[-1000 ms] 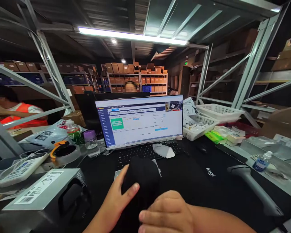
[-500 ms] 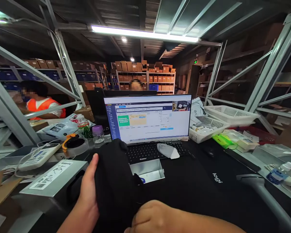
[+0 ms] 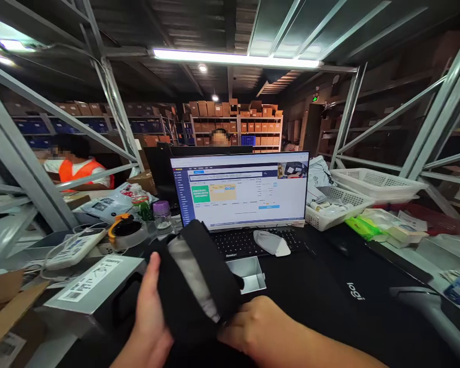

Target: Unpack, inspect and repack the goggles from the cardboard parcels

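Observation:
A black soft case (image 3: 222, 276) stands tilted in front of me, a long gap in its top showing a grey inside. My left hand (image 3: 151, 306) grips its left side, thumb up along the edge. At the lower right end of the gap, my right hand (image 3: 253, 322) is closed in a pinch on the case's edge; its fingertips are partly hidden, and whether they hold a zipper pull I cannot tell. Just behind the case sits an open silver box (image 3: 253, 273). To the left lies a grey box with a white label (image 3: 94, 281).
A monitor (image 3: 237, 194) and a keyboard (image 3: 230, 245) with a grey-white pouch (image 3: 270, 243) on it stand behind. White baskets (image 3: 337, 212) and a scanner (image 3: 417, 296) are at right. Tape (image 3: 128, 232) and a cardboard box (image 3: 15, 312) lie left. A person in an orange vest (image 3: 80, 171) sits beyond.
The case has tilted to the right and its top has come open, baring the grey inside. My right hand has moved slightly up and right along its edge. The view has shifted a little left.

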Motion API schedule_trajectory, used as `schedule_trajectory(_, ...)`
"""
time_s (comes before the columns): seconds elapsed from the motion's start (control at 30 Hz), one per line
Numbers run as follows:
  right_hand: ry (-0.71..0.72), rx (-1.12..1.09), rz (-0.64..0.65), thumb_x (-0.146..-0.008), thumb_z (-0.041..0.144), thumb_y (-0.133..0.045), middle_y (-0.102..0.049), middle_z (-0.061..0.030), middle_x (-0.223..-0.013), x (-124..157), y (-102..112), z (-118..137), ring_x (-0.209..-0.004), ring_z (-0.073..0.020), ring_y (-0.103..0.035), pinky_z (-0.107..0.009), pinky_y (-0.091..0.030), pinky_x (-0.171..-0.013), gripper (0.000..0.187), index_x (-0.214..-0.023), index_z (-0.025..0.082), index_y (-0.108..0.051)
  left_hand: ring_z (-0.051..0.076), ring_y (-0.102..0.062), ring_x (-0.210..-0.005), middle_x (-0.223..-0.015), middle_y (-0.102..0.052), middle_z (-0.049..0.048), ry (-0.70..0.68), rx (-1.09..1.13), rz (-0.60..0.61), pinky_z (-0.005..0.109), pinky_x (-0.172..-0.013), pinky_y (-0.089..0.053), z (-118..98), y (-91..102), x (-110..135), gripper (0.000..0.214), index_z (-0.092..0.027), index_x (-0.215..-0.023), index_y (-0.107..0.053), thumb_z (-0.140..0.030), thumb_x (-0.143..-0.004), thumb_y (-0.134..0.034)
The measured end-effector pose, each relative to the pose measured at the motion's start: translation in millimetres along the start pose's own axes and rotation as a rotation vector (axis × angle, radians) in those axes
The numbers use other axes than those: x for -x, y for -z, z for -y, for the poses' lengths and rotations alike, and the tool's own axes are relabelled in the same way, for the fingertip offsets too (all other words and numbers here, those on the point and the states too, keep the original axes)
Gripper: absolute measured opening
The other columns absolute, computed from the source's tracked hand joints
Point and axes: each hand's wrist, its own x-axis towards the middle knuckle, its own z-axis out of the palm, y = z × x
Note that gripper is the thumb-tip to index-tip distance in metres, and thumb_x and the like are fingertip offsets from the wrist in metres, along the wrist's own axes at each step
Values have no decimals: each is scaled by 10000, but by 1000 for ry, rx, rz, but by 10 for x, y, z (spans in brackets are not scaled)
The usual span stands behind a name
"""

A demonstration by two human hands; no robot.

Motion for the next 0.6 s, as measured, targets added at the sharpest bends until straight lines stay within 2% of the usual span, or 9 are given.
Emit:
schedule_trajectory(0.07,-62,-169,-113,-958,162,-552,-786,-35,-896,45,167,83,-790,-167,-734,-239,-557,-698,200,-1103,197,-686,359,-730,-1023,-943,-793,128,-38,-20,-74,540,-970,-545,73,-10,-20,552,-170,-1346,-620,-507,-913,-555)
schedule_trajectory(0.13,-87,-343,-264,-969,112,-517,-772,-54,-1111,79,295,171,-986,-159,-738,-231,-576,-858,364,-1301,221,-618,351,-715,-1071,-994,-789,129,-67,-33,-98,521,-981,-547,156,-16,-40,540,-179,-1349,-619,-499,-919,-558)
schedule_trajectory(0.2,-125,-444,-359,-963,54,-491,-665,-65,-1352,86,341,221,-1225,-161,-642,-280,-520,-1041,513,-1436,252,-511,345,-708,-1090,-1039,-781,139,-40,-25,-44,510,-990,-545,249,-7,-58,522,-161,-1328,-632,-491,-936,-536)
schedule_trajectory(0.27,-195,-457,-380,-963,35,-457,-511,-75,-1516,69,301,196,-1388,-177,-493,-352,-439,-1146,581,-1498,261,-435,342,-704,-1098,-1077,-771,146,3,-12,36,505,-999,-541,342,25,-73,498,-141,-1311,-636,-460,-941,-540)
schedule_trajectory(0.33,-309,-420,-421,-978,58,-417,-447,-93,-1563,48,223,93,-1439,-191,-422,-403,-390,-1184,540,-1485,243,-446,338,-698,-1109,-1108,-764,132,-15,-16,126,501,-1015,-532,430,79,-89,490,-154,-1323,-620,-380,-888,-643)
schedule_trajectory(0.43,-495,-333,-515,-989,168,-473,-480,-132,-1513,46,160,-104,-1418,-221,-438,-459,-368,-1193,447,-1434,209,-464,348,-674,-1151,-1132,-763,94,-93,-97,299,503,-1049,-508,555,191,-113,689,-216,-1347,-594,-196,-698,-823)
schedule_trajectory(0.47,-548,-305,-529,-962,229,-559,-476,-146,-1498,56,169,-154,-1405,-244,-441,-476,-366,-1190,500,-1445,198,-434,357,-664,-1166,-1131,-764,90,-82,-129,350,509,-1058,-500,601,231,-116,748,-230,-1344,-597,-159,-645,-851)
schedule_trajectory(0.53,-628,-250,-498,-819,323,-760,-435,-170,-1496,85,219,-214,-1398,-307,-405,-514,-358,-1183,785,-1480,173,-364,371,-639,-1203,-1144,-761,91,0,-175,425,519,-1080,-479,706,303,-101,805,-249,-1339,-604,-131,-592,-877)
schedule_trajectory(0.6,-678,-181,-439,-694,280,-841,-448,-177,-1459,124,288,-233,-1369,-357,-385,-555,-354,-1163,913,-1467,152,-372,371,-605,-1253,-1199,-742,91,78,-183,469,524,-1113,-445,824,353,-46,827,-271,-1353,-594,-140,-590,-885)
